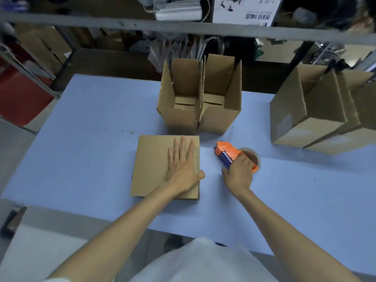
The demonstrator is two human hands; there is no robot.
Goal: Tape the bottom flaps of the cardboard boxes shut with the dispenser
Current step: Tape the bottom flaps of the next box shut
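Note:
A flattened cardboard box (151, 165) lies on the blue table (91, 139) in front of me. My left hand (183, 165) presses flat on its right half, fingers straight and spread. To the right, my right hand (239, 173) grips the orange tape dispenser (225, 152) by its blue handle, with the brown tape roll (253, 157) behind the fingers. The dispenser rests on or just above the table, apart from the flat box. Two upright open boxes (200, 115) stand side by side behind it.
Two more assembled boxes (317, 123) lie tilted at the table's right edge. A metal shelf rail (183, 27) crosses the top, with stored cartons and bags behind. A dark object (13, 220) sits on the floor at the lower left.

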